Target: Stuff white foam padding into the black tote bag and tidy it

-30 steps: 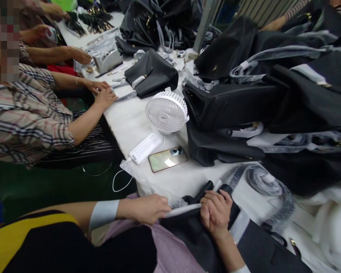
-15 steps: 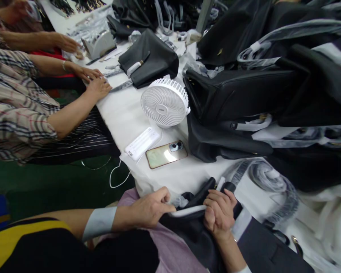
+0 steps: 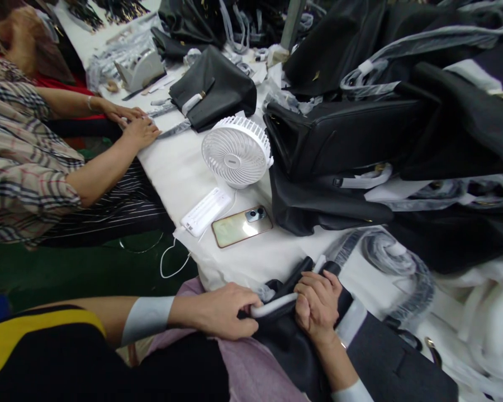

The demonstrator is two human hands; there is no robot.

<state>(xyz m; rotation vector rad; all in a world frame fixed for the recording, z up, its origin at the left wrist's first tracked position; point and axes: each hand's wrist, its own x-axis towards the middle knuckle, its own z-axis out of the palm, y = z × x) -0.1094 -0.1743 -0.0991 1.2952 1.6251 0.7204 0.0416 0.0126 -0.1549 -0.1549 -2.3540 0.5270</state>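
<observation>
A black bag (image 3: 283, 346) lies in my lap against the table edge. Along its top runs a handle in a white wrapping (image 3: 274, 306). The thumb and fingers of my left hand (image 3: 224, 310) close round the handle's left end. My right hand (image 3: 318, 307) is wrapped round the handle's other end, hiding that part along with some of the bag's black edge. A flat black panel (image 3: 402, 363) with a slit lies right of my right forearm. Just beyond the right hand, a strap in clear plastic (image 3: 392, 257) is coiled on the white table (image 3: 171, 173).
A phone (image 3: 242, 226), a white power bank (image 3: 205, 212) with a cable and a white fan (image 3: 237, 153) stand ahead. Black bags (image 3: 352, 137) pile up at the right. A co-worker's hands (image 3: 136, 128) rest at the left table edge, near another black bag (image 3: 216, 86).
My left hand has turned, its thumb now below the handle and its fingers curled over the end. My right hand keeps its grip. The whole view has shifted slightly.
</observation>
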